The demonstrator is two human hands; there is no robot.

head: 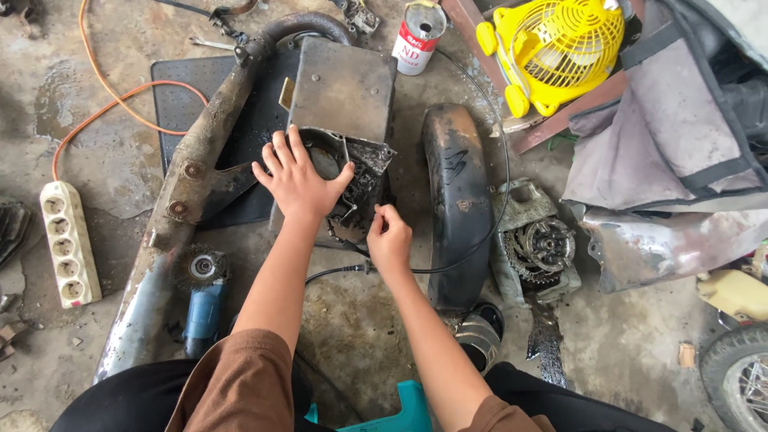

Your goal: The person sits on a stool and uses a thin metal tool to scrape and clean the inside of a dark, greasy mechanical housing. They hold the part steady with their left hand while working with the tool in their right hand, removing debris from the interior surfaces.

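Nearest the camera, brown sleeves and dark trousers frame the concrete floor [352, 320], with a teal plastic piece [408, 404] between the knees. The right hand [390, 240] has its grip pinched together on something small at the lower edge of the engine cover [340, 136]; what it pinches is too small to tell. A thin black cable [336, 272] runs on the floor just below that hand. The left hand [300, 180] lies flat with fingers spread apart on the cover's open, greasy lower end, holding nothing.

The cover is a grimy grey metal casing lying on a black mat [180, 100], its broken rim showing dark, oily parts inside. Touching its left side lies a long rusty exhaust pipe [184, 192]; a blue angle grinder [202, 300] sits beside the pipe. To the right, near the cover, lies a black mudguard [458, 200], then a clutch assembly [538, 248]. Bare floor is open below the hands.

Farther off are a white power strip [68, 240] with an orange cord [112, 96], a red and white can [418, 36] and a yellow fan [556, 48].
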